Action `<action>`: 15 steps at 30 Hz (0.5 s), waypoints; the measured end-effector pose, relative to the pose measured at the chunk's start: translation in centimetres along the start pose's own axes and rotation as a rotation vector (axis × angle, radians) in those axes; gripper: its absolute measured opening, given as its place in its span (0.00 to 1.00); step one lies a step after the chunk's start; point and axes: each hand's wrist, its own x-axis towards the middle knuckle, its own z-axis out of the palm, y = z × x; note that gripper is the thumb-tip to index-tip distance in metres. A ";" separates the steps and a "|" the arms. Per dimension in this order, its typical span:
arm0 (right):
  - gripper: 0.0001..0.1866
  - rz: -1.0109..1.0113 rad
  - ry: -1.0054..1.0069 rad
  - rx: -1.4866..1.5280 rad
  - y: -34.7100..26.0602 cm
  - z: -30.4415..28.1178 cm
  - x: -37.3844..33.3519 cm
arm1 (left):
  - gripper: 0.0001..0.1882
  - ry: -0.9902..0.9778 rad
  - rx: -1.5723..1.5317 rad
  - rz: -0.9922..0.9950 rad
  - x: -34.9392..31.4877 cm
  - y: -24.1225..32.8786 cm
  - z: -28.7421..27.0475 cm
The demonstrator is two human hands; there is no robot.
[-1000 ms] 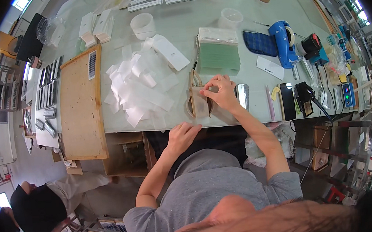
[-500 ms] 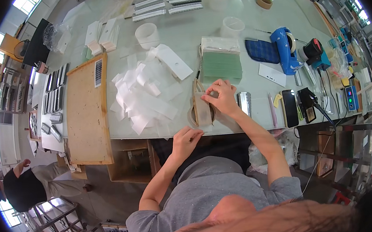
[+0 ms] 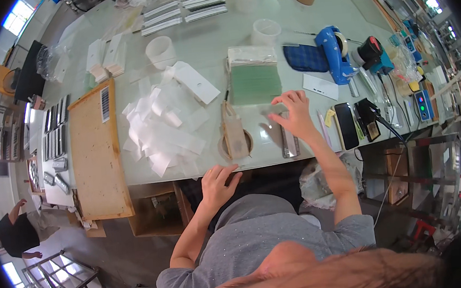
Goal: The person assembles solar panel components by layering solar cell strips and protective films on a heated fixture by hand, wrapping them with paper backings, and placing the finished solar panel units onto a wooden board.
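My right hand (image 3: 296,117) hovers over the table with thumb and fingers apart, holding nothing I can see. Below and beside it lies a narrow metal strip (image 3: 290,143). At the table's near edge, my left hand (image 3: 219,186) has loosely bent fingers, apart from the thumb, and appears to hold nothing. Between the hands, a slim beige piece (image 3: 234,135) with a loop at its far end rests across a brown ring (image 3: 249,141). Beyond it sits a stack of green sheets (image 3: 255,84). Left of that lies a loose pile of white translucent strips (image 3: 163,130).
A wooden-framed board (image 3: 97,155) overhangs the near edge at left. White plates (image 3: 196,82) lie by the strips. To the right are a blue tape dispenser (image 3: 335,55), a dark phone (image 3: 345,126) and cables. Another person (image 3: 18,231) stands at far left.
My right hand has left the beige piece, moving right, and its fingers have spread. My left hand's fingers have loosened at the table edge. The whole view has shifted slightly.
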 end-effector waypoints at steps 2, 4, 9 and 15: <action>0.33 0.058 -0.238 -0.104 2.5 -1.8 -1.3 | 0.17 0.014 0.002 0.036 0.2 0.2 -0.2; 0.39 0.058 -0.314 -0.137 2.9 -2.8 -2.4 | 0.18 0.031 0.014 0.065 0.2 0.4 -0.1; 0.50 0.071 -0.417 -0.159 3.7 -3.6 -3.6 | 0.20 -0.033 0.081 0.114 -0.2 0.8 0.2; 0.44 0.047 -0.346 -0.184 4.4 -3.0 -3.8 | 0.20 -0.068 0.097 0.086 -0.6 1.0 0.5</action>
